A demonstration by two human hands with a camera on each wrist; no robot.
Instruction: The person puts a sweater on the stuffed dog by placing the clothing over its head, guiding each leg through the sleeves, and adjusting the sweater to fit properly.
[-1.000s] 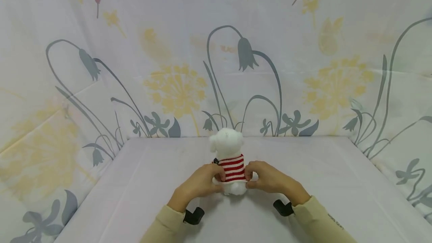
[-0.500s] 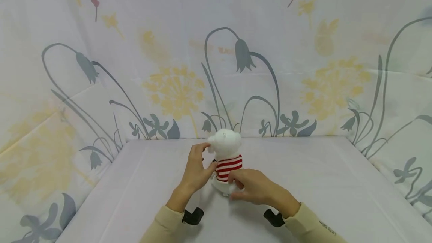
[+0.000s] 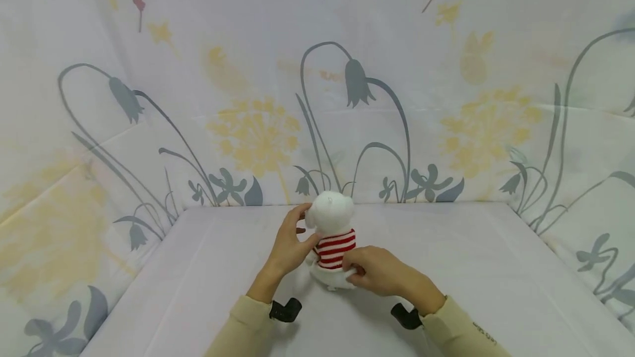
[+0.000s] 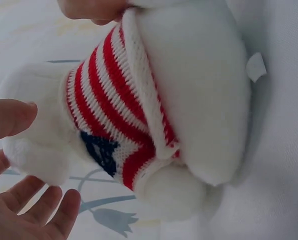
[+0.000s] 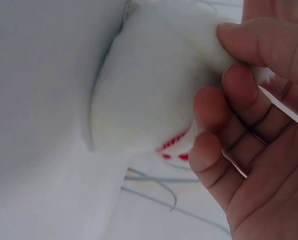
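Observation:
A white stuffed animal [image 3: 331, 211] sits upright on the table with its back toward the head camera. It wears a red-and-white striped knitted sweater [image 4: 111, 87] with a dark blue patch. My left hand [image 3: 288, 244] lies beside the toy's head, thumb and fingers spread and fairly straight around the ear on that side [image 4: 39, 160]. Low on the other side, my right hand [image 3: 379, 270] pinches a white part of the toy between thumb and curled fingers [image 5: 209, 107]. Whether that part is a limb is hidden by the fingers. The toy's face is out of sight.
A pale cloth covers the table [image 3: 421, 225]. Behind it and at both sides hang white walls [image 3: 278, 10] printed with flowers. Black bent pieces [image 3: 286, 309] stick out at both wrists.
My left hand has risen from the sweater's side to beside the head. My right hand has shifted inward along the lower back, then slightly outward. The toy has turned a little.

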